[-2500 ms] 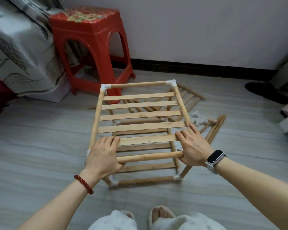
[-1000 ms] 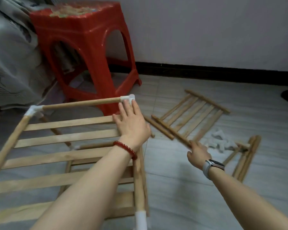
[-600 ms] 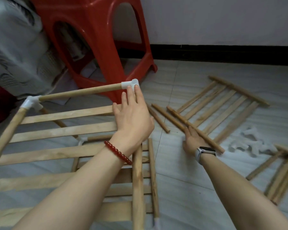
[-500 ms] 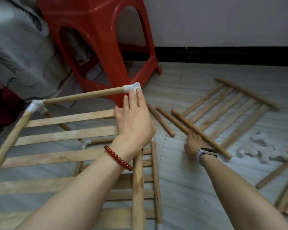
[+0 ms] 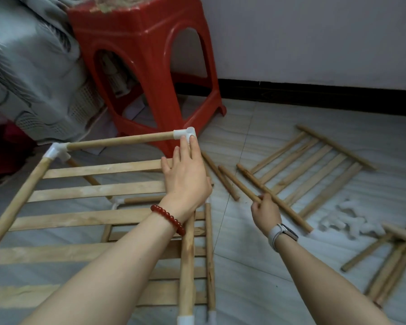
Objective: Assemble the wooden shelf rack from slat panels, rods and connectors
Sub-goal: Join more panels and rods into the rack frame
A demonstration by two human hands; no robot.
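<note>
Wooden rack (image 5: pixel 99 191) under left hand (image 5: pixel 185 177), right hand (image 5: pixel 265 211) pinching rod (image 5: pixel 232 181)

Right hand (image 5: pixel 265 211) now off the floor, loose rod (image 5: pixel 240 185) newly in its grip.

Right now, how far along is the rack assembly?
Done: two slat tiers joined by rods and white corner connectors. In hand: the left hand rests on the top tier with fingertips at that connector; the right hand grips a loose rod. Left: a spare slat panel, more rods and connectors lie on the floor.
</note>
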